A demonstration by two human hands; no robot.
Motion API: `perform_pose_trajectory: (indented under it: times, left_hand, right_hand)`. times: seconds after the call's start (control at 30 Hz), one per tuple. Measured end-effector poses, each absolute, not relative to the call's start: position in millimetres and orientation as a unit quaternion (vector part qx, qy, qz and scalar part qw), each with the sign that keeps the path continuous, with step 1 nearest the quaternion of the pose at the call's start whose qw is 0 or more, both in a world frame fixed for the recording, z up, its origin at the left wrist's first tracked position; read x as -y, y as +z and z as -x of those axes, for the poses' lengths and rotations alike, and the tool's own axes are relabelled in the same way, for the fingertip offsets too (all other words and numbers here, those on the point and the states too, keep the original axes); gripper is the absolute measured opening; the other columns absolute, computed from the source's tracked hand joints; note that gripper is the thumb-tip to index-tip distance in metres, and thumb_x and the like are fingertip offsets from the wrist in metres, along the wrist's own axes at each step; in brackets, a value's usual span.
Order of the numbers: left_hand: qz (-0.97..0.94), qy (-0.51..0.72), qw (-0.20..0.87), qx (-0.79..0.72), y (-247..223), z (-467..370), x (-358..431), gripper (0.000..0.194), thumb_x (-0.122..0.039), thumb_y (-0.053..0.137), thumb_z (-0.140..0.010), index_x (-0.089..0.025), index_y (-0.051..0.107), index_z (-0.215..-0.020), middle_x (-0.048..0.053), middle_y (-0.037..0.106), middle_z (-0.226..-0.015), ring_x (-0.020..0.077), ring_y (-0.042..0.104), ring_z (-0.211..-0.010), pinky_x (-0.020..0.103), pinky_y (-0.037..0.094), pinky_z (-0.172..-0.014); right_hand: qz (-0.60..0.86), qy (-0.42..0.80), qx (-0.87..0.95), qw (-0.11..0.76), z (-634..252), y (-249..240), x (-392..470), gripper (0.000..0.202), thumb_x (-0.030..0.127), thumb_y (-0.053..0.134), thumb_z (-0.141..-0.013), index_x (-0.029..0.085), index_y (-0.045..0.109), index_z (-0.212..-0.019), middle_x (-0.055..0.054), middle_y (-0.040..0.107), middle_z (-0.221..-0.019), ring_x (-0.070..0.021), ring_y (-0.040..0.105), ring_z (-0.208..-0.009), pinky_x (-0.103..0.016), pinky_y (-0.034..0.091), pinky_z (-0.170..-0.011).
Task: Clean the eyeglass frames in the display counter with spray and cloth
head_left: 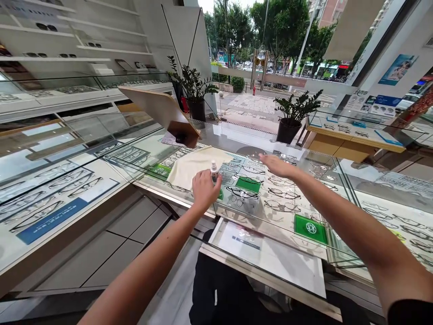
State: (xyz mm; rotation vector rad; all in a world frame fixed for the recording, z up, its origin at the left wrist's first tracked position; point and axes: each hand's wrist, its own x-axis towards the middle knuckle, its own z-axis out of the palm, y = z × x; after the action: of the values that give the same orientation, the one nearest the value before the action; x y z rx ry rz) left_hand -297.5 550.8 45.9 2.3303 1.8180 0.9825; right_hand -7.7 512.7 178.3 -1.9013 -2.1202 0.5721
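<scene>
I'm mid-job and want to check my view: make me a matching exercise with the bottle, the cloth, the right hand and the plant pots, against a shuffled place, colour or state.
1. bottle
2. cloth
3. right hand
4. plant pots

A. black
B. stretched out, fingers extended
C. in the left hand
D. cream, spread out

Pairs: 1-C, 2-D, 3-B, 4-A

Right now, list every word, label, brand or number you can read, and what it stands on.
No text reads clearly.
Green card: round white emblem, no legible words.
Blue strip: pale lettering, too blurred.
Bottle in left hand: label too small.
Lower poster: too blurred.
</scene>
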Motion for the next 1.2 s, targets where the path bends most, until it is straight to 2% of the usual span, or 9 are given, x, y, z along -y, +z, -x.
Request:
perform_pose_trajectory:
  times: [0.23, 0.43, 0.53, 0.67, 0.77, 0.83, 0.9, 1.07, 1.2]
  left_hand:
    - [-0.742, 0.333, 0.017, -0.582, 43, 300, -553, 0.038, -0.055, 0.049, -0.101, -0.022, 0.06, -0.116, 0.018, 0.069, -0.123, 0.038, 0.057, -0.128, 0.05, 0.041, -0.107]
    - [-0.73, 0.36, 0.015, -0.58, 40, 301, -554, 0.052, -0.056, 0.053, -0.099, -0.018, 0.053, -0.135, 0.02, 0.065, -0.131, 0.0383, 0.056, -0.131, 0.051, 0.04, -0.112]
    - [-0.729, 0.366, 0.013, -0.578, 40, 301, -553, 0.052, -0.054, 0.053, -0.099, -0.019, 0.052, -0.137, 0.019, 0.065, -0.132, 0.0379, 0.056, -0.131, 0.051, 0.04, -0.113]
    - [-0.733, 0.364, 0.004, -0.575, 40, 301, -552, 0.052, -0.053, 0.052, -0.1, -0.018, 0.051, -0.137, 0.021, 0.063, -0.135, 0.0384, 0.053, -0.137, 0.051, 0.037, -0.117]
    - [-0.737, 0.361, -0.011, -0.571, 37, 300, -552, 0.049, -0.052, 0.051, -0.1, -0.017, 0.054, -0.135, 0.021, 0.064, -0.134, 0.0386, 0.052, -0.136, 0.051, 0.035, -0.119]
    - [-0.733, 0.373, -0.021, -0.569, 35, 299, -552, 0.049, -0.051, 0.053, -0.099, -0.016, 0.054, -0.134, 0.02, 0.064, -0.132, 0.0384, 0.054, -0.133, 0.052, 0.036, -0.119]
    - [-0.727, 0.384, -0.023, -0.569, 33, 298, -553, 0.05, -0.05, 0.055, -0.098, -0.015, 0.054, -0.134, 0.02, 0.064, -0.13, 0.0383, 0.055, -0.131, 0.052, 0.037, -0.118]
    - [-0.724, 0.384, -0.014, -0.573, 32, 296, -553, 0.051, -0.051, 0.056, -0.097, -0.015, 0.054, -0.133, 0.019, 0.064, -0.13, 0.039, 0.055, -0.13, 0.053, 0.038, -0.117]
    - [-0.725, 0.38, -0.002, -0.575, 33, 295, -554, 0.051, -0.051, 0.056, -0.097, -0.014, 0.054, -0.133, 0.021, 0.062, -0.133, 0.0401, 0.052, -0.135, 0.055, 0.037, -0.118]
  right_hand:
    - [0.679, 0.164, 0.712, 0.073, 21, 140, -588, 0.094, 0.071, 0.006, -0.107, 0.01, 0.071, -0.137, -0.021, 0.063, -0.153, -0.037, 0.049, -0.149, -0.048, 0.03, -0.123]
    - [0.691, 0.159, 0.703, 0.056, 29, 120, -594, 0.09, 0.067, 0.007, -0.108, 0.011, 0.077, -0.124, -0.022, 0.066, -0.147, -0.0378, 0.051, -0.146, -0.05, 0.03, -0.123]
    - [0.696, 0.159, 0.698, 0.06, 34, 123, -587, 0.083, 0.061, 0.011, -0.111, 0.011, 0.076, -0.128, -0.022, 0.06, -0.155, -0.0376, 0.045, -0.152, -0.052, 0.026, -0.125]
    - [0.679, 0.152, 0.714, 0.08, 50, 148, -552, 0.071, 0.051, 0.017, -0.114, 0.013, 0.072, -0.136, -0.018, 0.047, -0.168, -0.0335, 0.035, -0.16, -0.05, 0.022, -0.129]
    - [0.602, 0.186, 0.767, 0.118, 71, 170, -491, 0.064, 0.05, 0.022, -0.114, 0.017, 0.07, -0.139, -0.013, 0.051, -0.166, -0.0268, 0.039, -0.158, -0.044, 0.027, -0.13]
    - [0.523, 0.266, 0.797, 0.147, 86, 178, -437, 0.066, 0.058, 0.024, -0.112, 0.018, 0.067, -0.143, -0.013, 0.053, -0.164, -0.0281, 0.046, -0.153, -0.047, 0.033, -0.128]
    - [0.475, 0.352, 0.798, 0.116, 96, 176, -384, 0.072, 0.066, 0.028, -0.109, 0.016, 0.063, -0.148, -0.015, 0.055, -0.162, -0.0296, 0.05, -0.15, -0.046, 0.037, -0.127]
    - [0.534, 0.461, 0.706, 0.063, 94, 105, -326, 0.079, 0.068, 0.024, -0.108, 0.015, 0.048, -0.161, -0.014, 0.043, -0.17, -0.0276, 0.037, -0.16, -0.041, 0.028, -0.133]
    - [0.636, 0.371, 0.67, 0.097, 86, 8, -359, 0.074, 0.056, 0.024, -0.11, 0.006, 0.043, -0.162, -0.02, 0.04, -0.171, -0.0296, 0.033, -0.161, -0.043, 0.022, -0.134]
